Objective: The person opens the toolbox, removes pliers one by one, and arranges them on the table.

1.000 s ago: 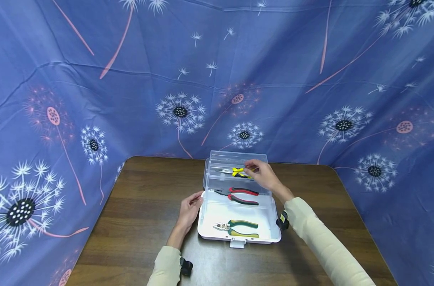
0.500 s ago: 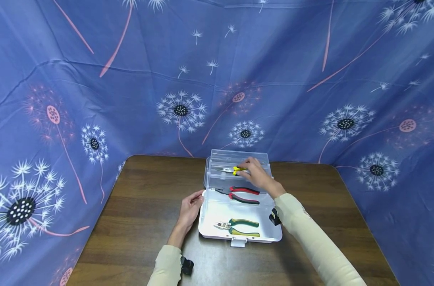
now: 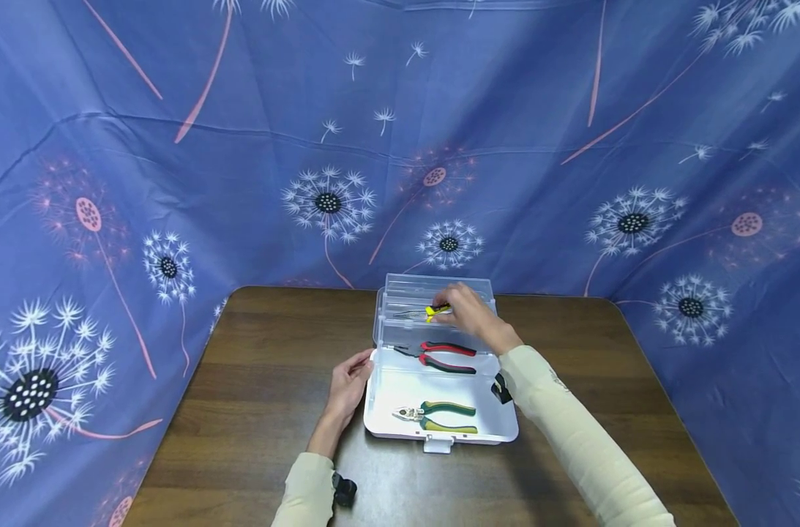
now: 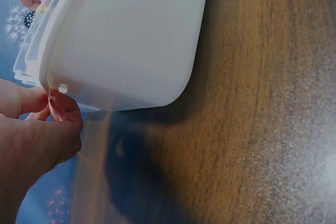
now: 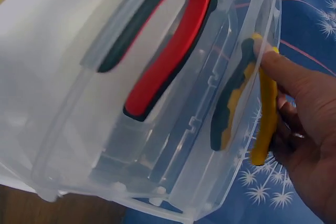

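My right hand [image 3: 468, 311] grips yellow-and-black long-nose pliers [image 3: 431, 312] over the rearmost clear tray [image 3: 439, 282] of a white toolbox [image 3: 495, 417]. In the right wrist view, thumb and fingers hold one yellow handle [image 5: 266, 116]; the other handle [image 5: 231, 103] shows through the clear plastic. On the toolbox's left side, my left hand [image 3: 348, 384] pinches the rim between thumb and fingers, seen closely in the left wrist view. Red-and-black pliers [image 3: 447, 359] lie in the middle clear tray, handles to the right. Green-and-yellow combination pliers [image 3: 446, 416] lie in the white base.
The toolbox stands opened on a dark wooden table [image 3: 261, 380], its latch [image 3: 438, 444] facing the front. Behind the table hangs a blue cloth [image 3: 241, 183] with a dandelion print.
My right hand has slid left along the yellow pliers from the handle ends and closed round them, tilting them slightly. My left hand stays at the rim.
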Demonstrator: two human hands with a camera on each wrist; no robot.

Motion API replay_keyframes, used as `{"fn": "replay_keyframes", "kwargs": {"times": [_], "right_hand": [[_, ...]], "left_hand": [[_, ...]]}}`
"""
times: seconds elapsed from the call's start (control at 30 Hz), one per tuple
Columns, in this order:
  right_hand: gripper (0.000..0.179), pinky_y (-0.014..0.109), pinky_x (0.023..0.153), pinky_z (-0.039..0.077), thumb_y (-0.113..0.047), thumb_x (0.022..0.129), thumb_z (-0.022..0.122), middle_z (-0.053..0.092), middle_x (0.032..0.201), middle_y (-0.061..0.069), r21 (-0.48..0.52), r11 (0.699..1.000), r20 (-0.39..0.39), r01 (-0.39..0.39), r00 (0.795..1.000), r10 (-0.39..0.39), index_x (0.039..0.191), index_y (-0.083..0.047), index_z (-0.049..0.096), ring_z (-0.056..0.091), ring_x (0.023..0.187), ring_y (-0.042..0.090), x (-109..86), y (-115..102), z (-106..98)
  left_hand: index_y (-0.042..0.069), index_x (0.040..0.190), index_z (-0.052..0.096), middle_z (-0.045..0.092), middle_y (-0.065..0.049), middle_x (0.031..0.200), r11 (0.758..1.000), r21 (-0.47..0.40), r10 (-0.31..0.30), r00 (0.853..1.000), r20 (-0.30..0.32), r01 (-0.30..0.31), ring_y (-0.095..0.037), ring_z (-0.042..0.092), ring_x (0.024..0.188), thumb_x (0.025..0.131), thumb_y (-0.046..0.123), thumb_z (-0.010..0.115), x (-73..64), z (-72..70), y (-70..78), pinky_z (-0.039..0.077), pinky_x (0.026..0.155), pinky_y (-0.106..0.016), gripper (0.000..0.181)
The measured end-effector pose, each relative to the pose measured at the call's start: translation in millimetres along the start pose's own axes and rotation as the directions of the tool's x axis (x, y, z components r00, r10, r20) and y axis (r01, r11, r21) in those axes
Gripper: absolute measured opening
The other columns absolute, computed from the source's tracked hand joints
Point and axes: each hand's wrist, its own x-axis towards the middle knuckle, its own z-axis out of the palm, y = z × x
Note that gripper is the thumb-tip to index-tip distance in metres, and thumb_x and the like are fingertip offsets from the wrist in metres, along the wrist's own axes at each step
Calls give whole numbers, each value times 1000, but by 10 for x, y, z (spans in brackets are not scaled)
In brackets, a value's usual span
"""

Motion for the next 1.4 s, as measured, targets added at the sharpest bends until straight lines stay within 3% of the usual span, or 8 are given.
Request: {"fn": "replay_keyframes", "kwargs": {"times": [0.3, 0.53, 0.67, 0.8, 0.9, 1.0, 1.17, 1.4], "right_hand": [[34, 42, 85, 59, -14, 94, 76, 75, 112, 15, 6, 1000, 98, 10, 995, -11, 124, 0, 71, 72, 99, 29, -23, 9, -13], [28, 31, 64, 57, -12, 96, 73, 76, 105, 14, 111, 991, -34, 73, 997, -70, 121, 0, 73, 70, 73, 14, -137, 61, 22], [35, 27, 54, 48, -11, 95, 73, 76, 109, 16, 243, 970, -146, 26, 989, 10, 128, 1, 70, 61, 58, 8, -249, 112, -33], [37, 30, 60, 55, -13, 95, 75, 75, 113, 18, 341, 939, -211, -53, 969, 131, 129, 2, 70, 70, 70, 16, -368, 188, -119], [36, 40, 72, 61, -15, 94, 77, 74, 115, 20, 383, 917, -255, -112, 941, 222, 126, 1, 71, 74, 91, 28, -463, 257, -167], [36, 45, 76, 61, -18, 93, 79, 75, 114, 19, 427, 886, -283, -179, 904, 319, 124, -1, 73, 74, 95, 33, -568, 341, -194], [42, 26, 72, 59, -24, 91, 81, 74, 115, 21, 503, 812, -294, -296, 825, 482, 124, 0, 73, 73, 98, 34, -762, 514, -215], [46, 19, 73, 57, -16, 91, 81, 72, 115, 24, 695, 649, -280, -309, 715, 640, 127, 9, 67, 73, 84, 5, -1047, 747, -168]], "left_hand": [[-9, 130, 65, 65, -22, 117, 1000, -21, 10, 1000, -3, -10, -14, 60, 98, 100, 2, 62, -4, -3, -4, 49, 82, -17, 32], [-11, 132, 62, 64, -26, 122, 1000, -25, 11, 1000, -1, -11, -14, 59, 99, 101, 2, 61, -31, -23, -3, 48, 82, -16, 33], [-12, 132, 61, 63, -27, 123, 1000, -25, 11, 1000, -6, -11, -14, 59, 99, 101, 2, 61, -32, -29, 7, 48, 81, -16, 34], [-14, 132, 60, 63, -27, 122, 1000, -24, 9, 1000, 2, -9, -15, 59, 99, 101, 0, 59, -55, -33, 58, 49, 80, -16, 34], [-17, 132, 58, 63, -30, 121, 1000, -26, 8, 1000, 12, -8, -19, 60, 100, 101, -3, 58, -124, -31, 188, 49, 81, -17, 34], [-19, 131, 57, 62, -32, 120, 1000, -24, 14, 1000, 15, -14, -23, 61, 102, 101, -5, 56, -169, -25, 275, 49, 82, -18, 33], [-14, 132, 60, 63, -28, 122, 1000, -19, -2, 1000, 7, 2, -19, 60, 103, 102, -2, 58, -69, -19, 75, 48, 82, -17, 33], [-10, 132, 63, 65, -25, 122, 1000, -19, 3, 1000, -1, -3, -16, 60, 101, 101, 2, 61, -20, 2, -4, 49, 82, -16, 33]]}}
